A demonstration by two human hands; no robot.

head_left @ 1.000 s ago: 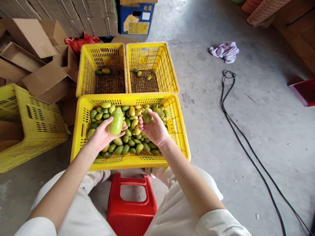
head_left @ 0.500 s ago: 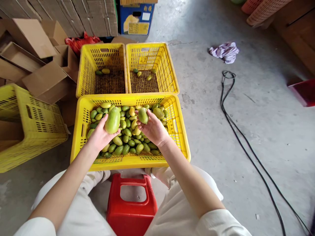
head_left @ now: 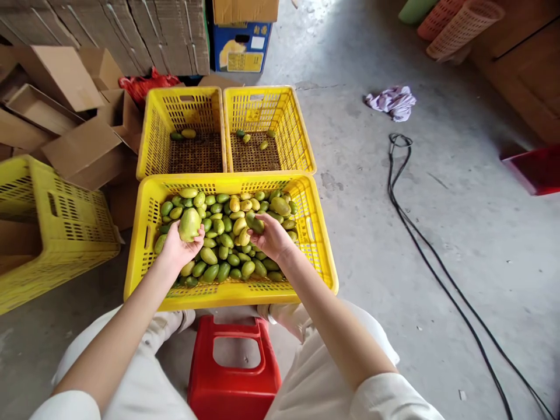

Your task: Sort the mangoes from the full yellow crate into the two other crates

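Observation:
My left hand [head_left: 180, 248] is closed around a large pale-green mango [head_left: 189, 225], held above the left part of a wide yellow crate [head_left: 144, 256]. In my right hand [head_left: 273, 238], a smaller dark-green mango [head_left: 254, 223] is gripped between thumb and fingers, over the crate's right half. Beneath both hands lie many loose green and yellowish mangoes [head_left: 227, 240]. Another large mango [head_left: 280, 206] rests near the right end of the pile, just beyond my right hand.
Behind stand two yellow crates, the left one [head_left: 181, 102] and the right one [head_left: 301, 131], each holding a few mangoes. Cardboard boxes [head_left: 83, 146] and another yellow crate [head_left: 79, 216] are at left. A red stool [head_left: 236, 379] stands between my legs; a black cable [head_left: 420, 233] lies at right.
Both mangoes are still held. My left hand has moved slightly left, and its mango has turned. My right hand has lowered a little and its mango is now tilted. The view has shifted slightly.

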